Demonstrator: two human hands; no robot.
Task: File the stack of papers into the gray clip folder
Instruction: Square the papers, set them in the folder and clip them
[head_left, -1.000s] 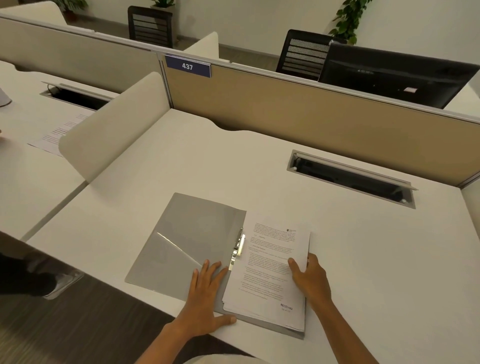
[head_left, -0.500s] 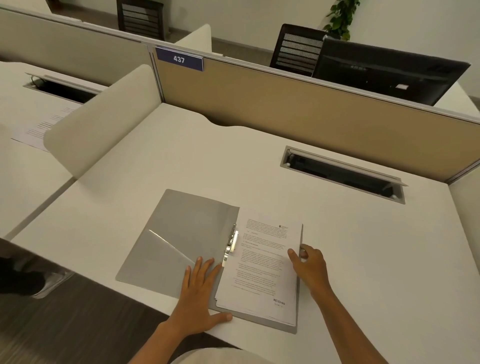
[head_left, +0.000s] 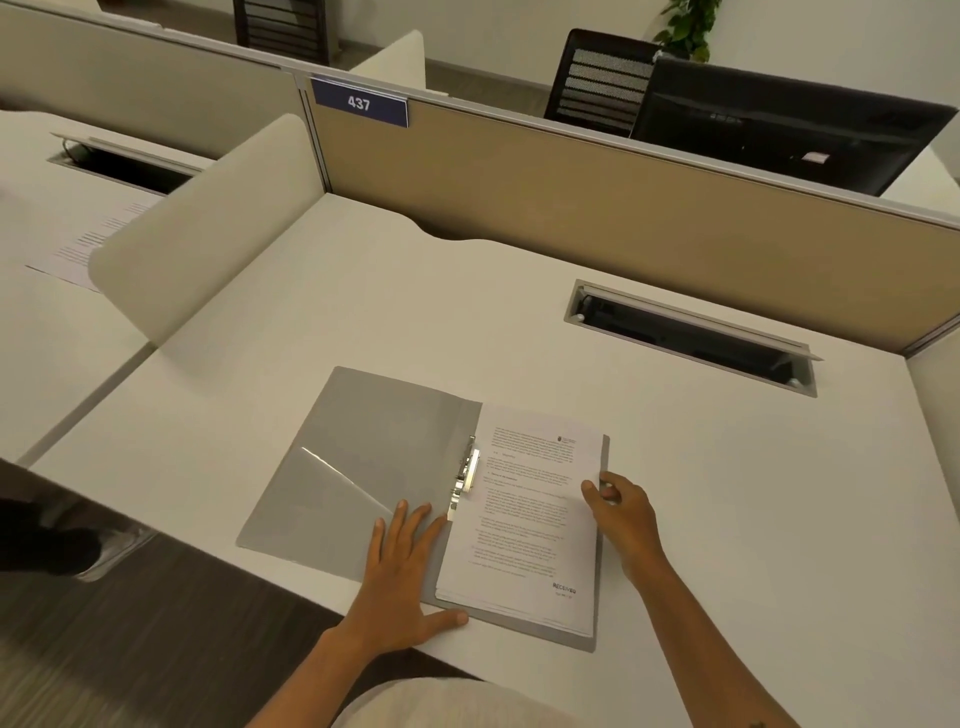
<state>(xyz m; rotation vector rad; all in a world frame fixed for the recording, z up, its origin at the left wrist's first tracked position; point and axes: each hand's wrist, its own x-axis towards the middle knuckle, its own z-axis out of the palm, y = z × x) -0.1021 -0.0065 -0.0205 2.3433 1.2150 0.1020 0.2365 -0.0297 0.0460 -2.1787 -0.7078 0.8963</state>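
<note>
The gray clip folder (head_left: 363, 457) lies open flat on the white desk near its front edge. A stack of printed papers (head_left: 524, 514) rests on the folder's right half, its left edge beside the metal clip (head_left: 466, 475) at the spine. My left hand (head_left: 405, 577) presses flat, fingers spread, on the folder's lower middle, just left of the stack. My right hand (head_left: 621, 514) sits at the stack's right edge, thumb on top of the sheets and fingers curled around the edge.
A cable slot (head_left: 691, 335) is cut into the desk at the back right. A tan partition (head_left: 571, 197) with a 437 label (head_left: 358, 103) stands behind, and a cream divider (head_left: 208, 218) on the left. A loose printed sheet (head_left: 88, 244) lies on the neighbouring desk.
My right hand slid up the stack's right edge and its fingers curled around it. The left hand stayed pressed on the folder. The view shifted slightly.
</note>
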